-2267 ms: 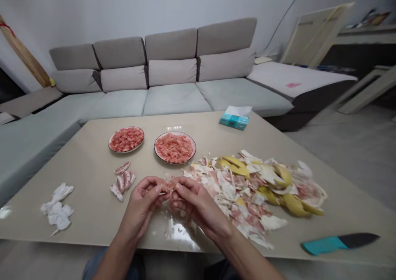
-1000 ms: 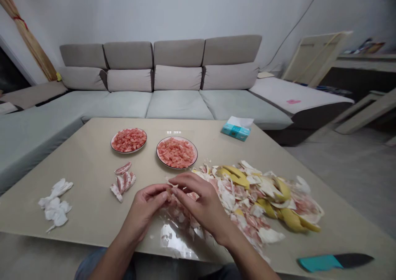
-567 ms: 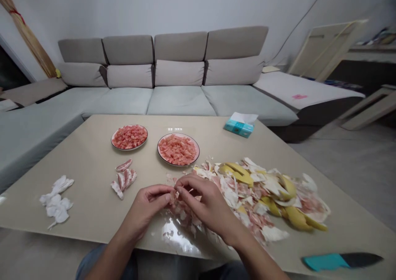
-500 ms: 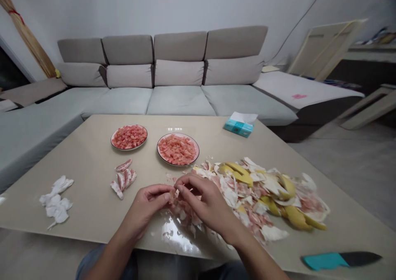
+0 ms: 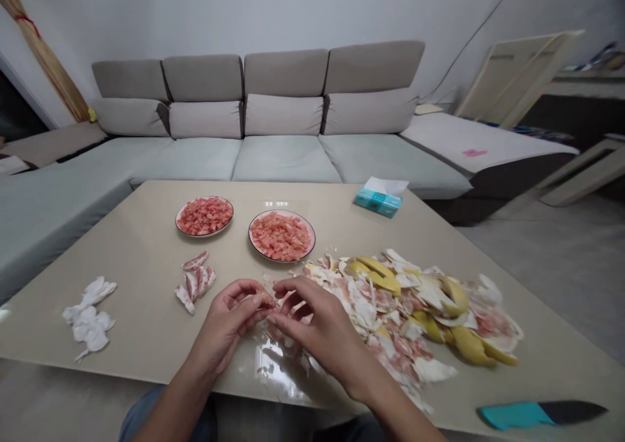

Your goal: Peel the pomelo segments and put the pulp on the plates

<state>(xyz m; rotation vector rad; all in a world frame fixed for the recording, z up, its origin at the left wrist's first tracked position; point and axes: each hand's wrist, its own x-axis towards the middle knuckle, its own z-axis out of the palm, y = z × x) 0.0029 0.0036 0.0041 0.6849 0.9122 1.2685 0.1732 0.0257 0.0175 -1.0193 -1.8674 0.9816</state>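
Two hands meet above the tabletop (image 5: 141, 234): the left hand (image 5: 228, 325) holds a pink pomelo piece (image 5: 265, 297) in a closed grip; the right hand (image 5: 317, 330) touches it, grip state unclear. A peel heap (image 5: 415, 305) lies just right.

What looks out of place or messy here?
The knife with teal handle and black blade lies close to the near right edge of the beige table. A heap of yellow rind and white pith sprawls across its right side, with small scraps beneath the left hand and right hand.
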